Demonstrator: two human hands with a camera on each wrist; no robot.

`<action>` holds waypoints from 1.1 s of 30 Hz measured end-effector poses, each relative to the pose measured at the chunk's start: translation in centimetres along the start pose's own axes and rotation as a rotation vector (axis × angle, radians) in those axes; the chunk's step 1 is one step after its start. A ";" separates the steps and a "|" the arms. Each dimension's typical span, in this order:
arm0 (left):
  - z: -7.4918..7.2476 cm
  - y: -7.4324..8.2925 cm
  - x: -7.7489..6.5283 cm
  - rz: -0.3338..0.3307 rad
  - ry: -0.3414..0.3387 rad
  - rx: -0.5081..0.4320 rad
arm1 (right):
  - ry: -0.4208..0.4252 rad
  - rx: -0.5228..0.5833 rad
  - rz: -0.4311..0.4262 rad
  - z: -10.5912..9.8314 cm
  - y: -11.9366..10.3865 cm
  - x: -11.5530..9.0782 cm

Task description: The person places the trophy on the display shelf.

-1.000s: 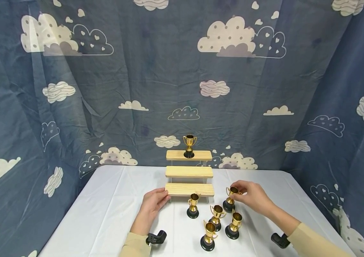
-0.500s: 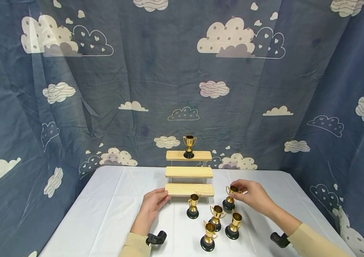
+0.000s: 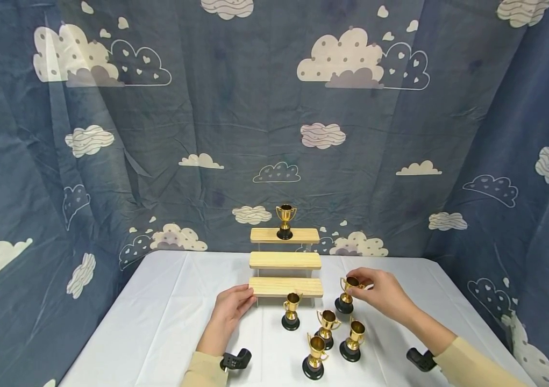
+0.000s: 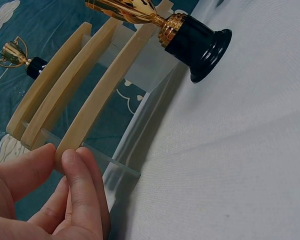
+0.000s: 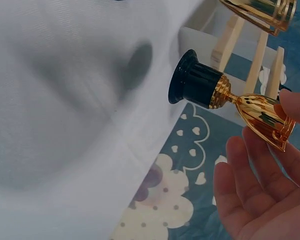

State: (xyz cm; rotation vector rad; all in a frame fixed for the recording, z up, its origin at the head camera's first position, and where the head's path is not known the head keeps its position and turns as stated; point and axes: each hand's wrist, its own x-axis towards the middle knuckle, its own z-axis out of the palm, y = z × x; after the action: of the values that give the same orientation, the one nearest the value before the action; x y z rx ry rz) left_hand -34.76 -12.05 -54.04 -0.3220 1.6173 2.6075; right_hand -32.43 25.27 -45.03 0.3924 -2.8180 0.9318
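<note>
My left hand (image 3: 228, 313) pinches the left end of the lowest board (image 3: 281, 287) of a three-step wooden display stand, thumb on one side and fingers on the other. A small gold trophy cup (image 3: 344, 304) with a black base is in my right hand (image 3: 386, 296), pinched at its bowl by thumb and fingers. In the right wrist view that trophy's black base (image 5: 196, 82) hangs just off the cloth, its shadow lying apart from it. Another trophy (image 3: 285, 214) stands upright on the top board (image 3: 261, 235).
Several more trophies stand on the white table: one before the stand (image 3: 291, 312), others nearer me, such as this trophy (image 3: 314, 359) and the right-hand trophy (image 3: 353, 343). The middle board (image 3: 285, 260) sits between the other two. A blue cloud-print cloth (image 3: 235, 118) hangs behind the table.
The trophy in my right hand has risen slightly and moved a little away from me and left. My left hand stays at the lowest board.
</note>
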 end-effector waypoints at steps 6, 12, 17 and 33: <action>-0.1 0.0 -0.1 0.006 -0.009 0.002 | 0.015 -0.006 -0.012 -0.3 -0.6 0.2; 0.0 0.0 -0.2 0.008 -0.002 0.019 | 0.029 0.008 -0.042 -0.5 -1.2 0.2; 0.0 0.0 -0.2 0.010 0.000 0.022 | 0.041 0.012 -0.057 -0.6 -1.6 0.2; 0.0 0.1 -0.2 0.008 -0.005 0.008 | 0.056 0.021 -0.070 -1.0 -3.4 1.3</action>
State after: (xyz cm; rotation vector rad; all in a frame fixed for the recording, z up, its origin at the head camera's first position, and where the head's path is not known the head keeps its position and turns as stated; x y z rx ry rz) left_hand -34.55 -12.07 -53.89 -0.3095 1.6302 2.6049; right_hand -32.60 22.93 -42.06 0.4575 -2.7276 0.9429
